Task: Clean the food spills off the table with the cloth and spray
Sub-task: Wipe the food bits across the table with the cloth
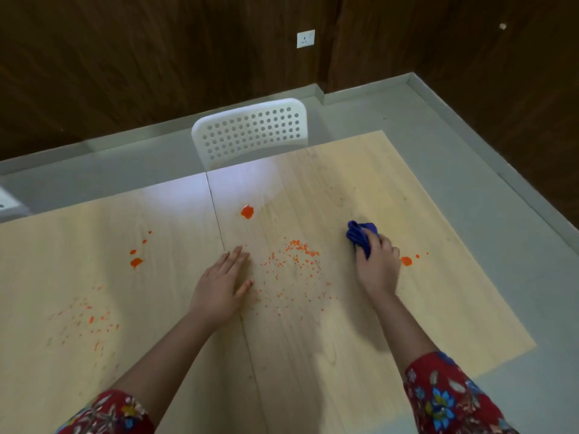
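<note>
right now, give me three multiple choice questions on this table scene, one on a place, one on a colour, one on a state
1. Where is the white chair?
A. at the far edge of the table
B. at the table's right side
C. lying on the floor

2. What colour is the cloth?
A. white
B. blue
C. green

3. How is the left hand?
A. gripping a spray bottle
B. closed in a fist
C. open, flat on the table

Answers:
1. A, its backrest rises behind the far edge.
2. B, the bunched cloth in the right hand is deep blue.
3. C, its fingers are spread beside the orange crumbs, holding nothing.
</note>
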